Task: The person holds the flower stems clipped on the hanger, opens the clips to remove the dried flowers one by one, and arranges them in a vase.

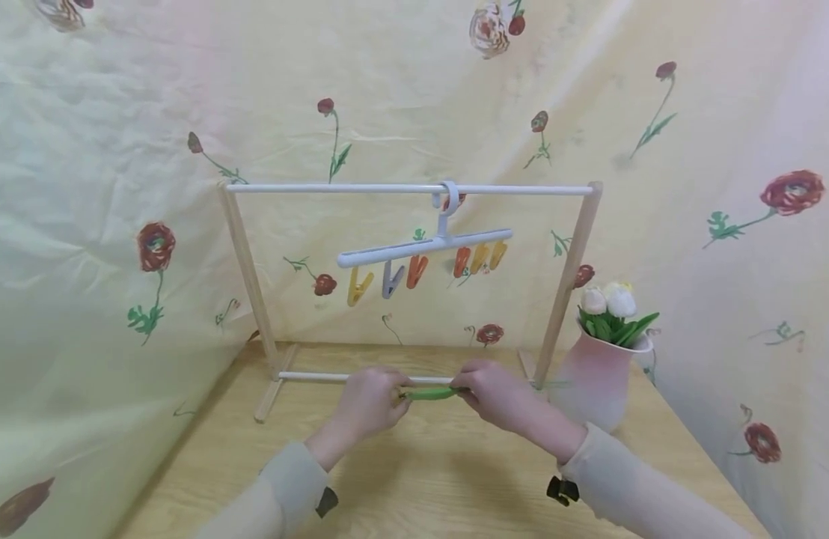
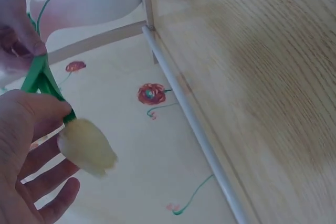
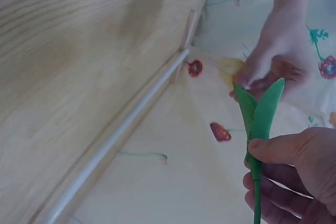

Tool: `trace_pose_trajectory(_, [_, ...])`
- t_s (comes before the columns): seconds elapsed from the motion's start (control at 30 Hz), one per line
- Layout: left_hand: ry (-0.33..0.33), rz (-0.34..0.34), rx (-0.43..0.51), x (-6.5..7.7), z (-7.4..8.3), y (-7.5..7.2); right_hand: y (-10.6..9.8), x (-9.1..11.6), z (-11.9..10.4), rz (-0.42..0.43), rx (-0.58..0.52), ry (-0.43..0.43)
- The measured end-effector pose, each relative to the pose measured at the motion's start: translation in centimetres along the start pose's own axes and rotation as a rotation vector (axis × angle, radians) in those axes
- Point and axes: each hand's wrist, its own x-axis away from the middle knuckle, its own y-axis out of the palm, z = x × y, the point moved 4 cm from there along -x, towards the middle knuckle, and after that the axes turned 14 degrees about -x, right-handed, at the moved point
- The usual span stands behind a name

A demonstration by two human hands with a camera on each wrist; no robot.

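Note:
An artificial tulip is held level between both hands, low in front of the rack. Its pale yellow head (image 2: 88, 148) shows in the left wrist view, beside the fingers of the left hand (image 1: 370, 400). That hand pinches the green stem just below the head, thumb against it, with other fingers spread. Toward the other end, the right hand (image 1: 495, 397) grips the tulip where its green leaves (image 3: 266, 111) meet the stem. The lower stem (image 3: 256, 203) runs on past the right fingers in the right wrist view.
Behind the hands stands a wooden rack with a white top bar (image 1: 347, 189) and a lower bar (image 1: 313, 376). A white hanger (image 1: 414, 249) with several coloured clips (image 1: 392, 281) hangs from it, tilted. On the right, a pink-white vase (image 1: 592, 382) holds white tulips (image 1: 619, 301).

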Motion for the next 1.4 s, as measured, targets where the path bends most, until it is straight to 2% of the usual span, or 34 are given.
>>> trace_pose_trajectory(0.2, [-0.188,-0.091,0.265,0.5,-1.1,1.2,-2.1,0.6,1.1,0.109,0.003,0.006])
trace_pose_trajectory(0.33, [-0.253,-0.098,0.354,0.6,-1.5,1.5,-4.4,0.9,2.0,0.196,-0.045,0.016])
trace_pose_trajectory(0.57, [-0.291,-0.101,0.420,0.8,-1.9,1.8,-8.8,0.7,2.2,0.419,-0.090,-0.027])
trace_pose_trajectory(0.77, [-0.332,-0.116,0.517,1.0,-1.5,2.7,-13.3,1.1,3.4,0.647,-0.176,0.057])
trace_pose_trajectory(0.93, [-0.349,-0.125,0.544,0.6,-0.6,3.3,-16.3,2.5,5.2,0.882,-0.273,0.129])
trace_pose_trajectory(1.07, [-0.334,-0.130,0.574,-0.1,0.4,3.5,-17.8,3.8,6.5,1.048,-0.331,0.223])
trace_pose_trajectory(1.17, [-0.334,-0.145,0.604,-0.7,1.3,3.6,-18.6,4.6,7.3,1.137,-0.368,0.314])
trace_pose_trajectory(1.27, [-0.335,-0.146,0.632,-1.2,2.2,3.6,-19.3,4.9,8.0,1.196,-0.420,0.366])
trace_pose_trajectory(1.4, [-0.327,-0.146,0.675,-1.8,3.4,3.8,-19.6,5.3,8.8,1.249,-0.495,0.387])
